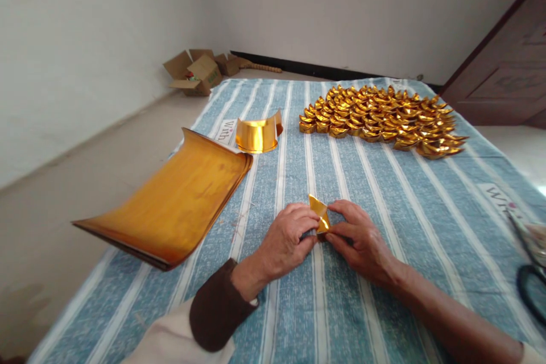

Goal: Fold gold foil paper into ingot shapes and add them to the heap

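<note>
Between my two hands is a small piece of folded gold foil paper (323,223), with a pointed corner sticking up at its far end. My left hand (291,233) pinches its left side, the fingers curled and the thumb low at the near edge. On the right side, my right hand (357,232) grips it with thumb and fingertips. Both hands rest low over the striped cloth, and the fingers partly hide the foil. Farther off to the left lies a stack of large gold foil sheets (183,193), curling up at its ends.
Behind my hands stands a curved strip of gold foil (257,136). Rows of folded gold paper ingots (379,116) cover the far right of the blue striped cloth (294,176). Scissors (529,273) lie at the right edge. Open cardboard boxes (198,74) sit on the floor by the wall.
</note>
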`<state>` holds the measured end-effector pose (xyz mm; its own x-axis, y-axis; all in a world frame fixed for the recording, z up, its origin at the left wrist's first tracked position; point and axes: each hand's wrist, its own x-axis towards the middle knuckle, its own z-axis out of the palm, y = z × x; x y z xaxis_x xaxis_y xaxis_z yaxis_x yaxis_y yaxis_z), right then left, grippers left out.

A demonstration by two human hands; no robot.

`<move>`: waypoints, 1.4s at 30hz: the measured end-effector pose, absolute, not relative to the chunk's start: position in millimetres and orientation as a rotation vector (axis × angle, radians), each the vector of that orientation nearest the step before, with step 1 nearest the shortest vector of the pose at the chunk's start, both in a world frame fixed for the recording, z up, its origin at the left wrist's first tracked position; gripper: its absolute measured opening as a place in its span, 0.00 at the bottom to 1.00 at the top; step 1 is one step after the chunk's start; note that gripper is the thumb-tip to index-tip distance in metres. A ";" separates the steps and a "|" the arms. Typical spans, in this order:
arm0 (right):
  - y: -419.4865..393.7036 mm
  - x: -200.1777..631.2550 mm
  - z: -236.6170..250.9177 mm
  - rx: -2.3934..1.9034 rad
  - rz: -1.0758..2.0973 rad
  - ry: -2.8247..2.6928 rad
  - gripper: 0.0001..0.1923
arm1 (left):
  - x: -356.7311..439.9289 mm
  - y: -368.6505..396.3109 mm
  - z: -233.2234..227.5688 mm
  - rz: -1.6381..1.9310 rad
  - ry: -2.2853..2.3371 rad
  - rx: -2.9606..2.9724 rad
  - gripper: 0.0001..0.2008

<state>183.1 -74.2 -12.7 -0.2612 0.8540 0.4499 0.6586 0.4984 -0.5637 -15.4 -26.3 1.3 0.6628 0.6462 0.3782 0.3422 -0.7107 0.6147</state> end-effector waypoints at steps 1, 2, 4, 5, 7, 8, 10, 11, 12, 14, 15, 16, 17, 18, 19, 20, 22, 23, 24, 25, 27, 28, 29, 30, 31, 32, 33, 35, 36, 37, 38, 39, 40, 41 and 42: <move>-74.4 182.9 -14.1 -1.246 0.333 -2.002 0.08 | -15.3 -25.9 2.0 0.826 0.755 2.371 0.07; -74.6 182.8 -15.6 -1.256 0.328 -1.993 0.08 | -15.3 -25.5 2.5 0.834 0.750 2.367 0.07; -75.0 182.5 -18.3 -1.282 0.324 -1.975 0.08 | -15.6 -24.9 3.1 0.826 0.748 2.364 0.07; -75.1 182.4 -19.3 -1.294 0.326 -1.965 0.07 | -15.8 -24.7 3.2 0.818 0.746 2.364 0.08; -75.1 182.2 -20.4 -1.308 0.340 -1.946 0.06 | -16.4 -24.3 3.0 0.805 0.735 2.369 0.09; -75.1 182.2 -20.6 -1.309 0.350 -1.938 0.06 | -16.7 -24.2 2.9 0.800 0.728 2.374 0.10; -74.8 182.4 -20.5 -1.305 0.371 -1.926 0.05 | -17.2 -24.2 3.5 0.783 0.719 2.383 0.12; -74.7 182.6 -20.3 -1.303 0.379 -1.921 0.05 | -17.3 -24.2 4.2 0.770 0.720 2.383 0.12; -74.7 182.9 -20.1 -1.302 0.385 -1.919 0.05 | -17.4 -24.4 5.2 0.755 0.723 2.381 0.13; -74.7 183.6 -19.6 -1.302 0.392 -1.923 0.05 | -17.5 -24.9 7.8 0.722 0.733 2.372 0.14; -74.8 184.0 -19.4 -1.299 0.393 -1.929 0.05 | -17.6 -25.2 9.1 0.707 0.737 2.371 0.15; -75.0 184.4 -19.0 -1.294 0.392 -1.936 0.06 | -17.7 -25.6 10.3 0.692 0.740 2.374 0.16; -75.1 184.8 -18.6 -1.288 0.389 -1.944 0.06 | -17.9 -26.1 11.3 0.677 0.744 2.378 0.17; -75.3 185.1 -18.2 -1.278 0.382 -1.952 0.06 | -18.0 -26.5 12.0 0.661 0.749 2.385 0.18; -75.4 185.4 -17.5 -1.268 0.372 -1.960 0.07 | -18.2 -27.0 12.5 0.647 0.755 2.392 0.18; -75.5 185.7 -16.8 -1.255 0.362 -1.973 0.07 | -18.4 -27.4 12.6 0.636 0.762 2.399 0.18; -75.4 186.1 -14.9 -1.230 0.341 -2.003 0.08 | -18.5 -28.1 12.4 0.624 0.777 2.409 0.18; -75.3 186.2 -13.9 -1.219 0.333 -2.019 0.08 | -18.5 -28.4 12.1 0.620 0.784 2.413 0.17; -75.1 186.2 -13.0 -1.210 0.327 -2.033 0.09 | -18.3 -28.5 11.8 0.618 0.789 2.417 0.16; -74.9 186.2 -12.1 -1.207 0.325 -2.043 0.09 | -18.1 -28.6 11.5 0.619 0.790 2.419 0.15; -74.5 186.0 -11.1 -1.209 0.328 -2.057 0.10 | -17.4 -28.6 11.1 0.624 0.784 2.423 0.13; -74.3 185.8 -11.0 -1.214 0.332 -2.063 0.10 | -17.0 -28.5 11.0 0.630 0.779 2.425 0.12; -74.1 185.4 -11.1 -1.221 0.335 -2.068 0.10 | -16.6 -28.5 11.0 0.638 0.775 2.426 0.11; -73.8 184.8 -11.5 -1.230 0.335 -2.072 0.10 | -16.3 -28.6 11.0 0.644 0.773 2.428 0.10; -73.6 184.0 -12.0 -1.243 0.331 -2.076 0.10 | -16.0 -28.7 11.0 0.650 0.772 2.431 0.10; -73.4 183.1 -12.6 -1.259 0.325 -2.078 0.10 | -15.7 -28.8 11.0 0.655 0.776 2.433 0.10; -73.2 182.2 -13.2 -1.277 0.319 -2.079 0.10 | -15.6 -29.1 10.9 0.662 0.780 2.434 0.10; -72.8 180.2 -14.3 -1.318 0.310 -2.085 0.10 | -15.5 -29.7 10.2 0.672 0.796 2.429 0.09; -72.7 179.3 -14.6 -1.334 0.305 -2.087 0.10 | -15.5 -30.1 9.5 0.676 0.804 2.425 0.09; -72.6 178.5 -14.7 -1.348 0.301 -2.089 0.10 | -15.6 -30.5 8.6 0.678 0.810 2.421 0.10; -72.7 177.7 -14.7 -1.358 0.298 -2.089 0.10 | -15.7 -31.0 7.6 0.678 0.818 2.416 0.10; -72.7 177.1 -14.5 -1.365 0.297 -2.089 0.11 | -15.8 -31.5 6.4 0.678 0.829 2.411 0.11; -72.9 176.6 -14.2 -1.371 0.296 -2.087 0.10 | -15.8 -32.1 5.1 0.679 0.844 2.406 0.12; -73.1 176.1 -13.8 -1.376 0.298 -2.084 0.10 | -15.8 -32.6 4.0 0.681 0.861 2.402 0.12; -73.2 175.6 -13.4 -1.382 0.300 -2.080 0.10 | -15.6 -33.1 3.1 0.685 0.878 2.399 0.13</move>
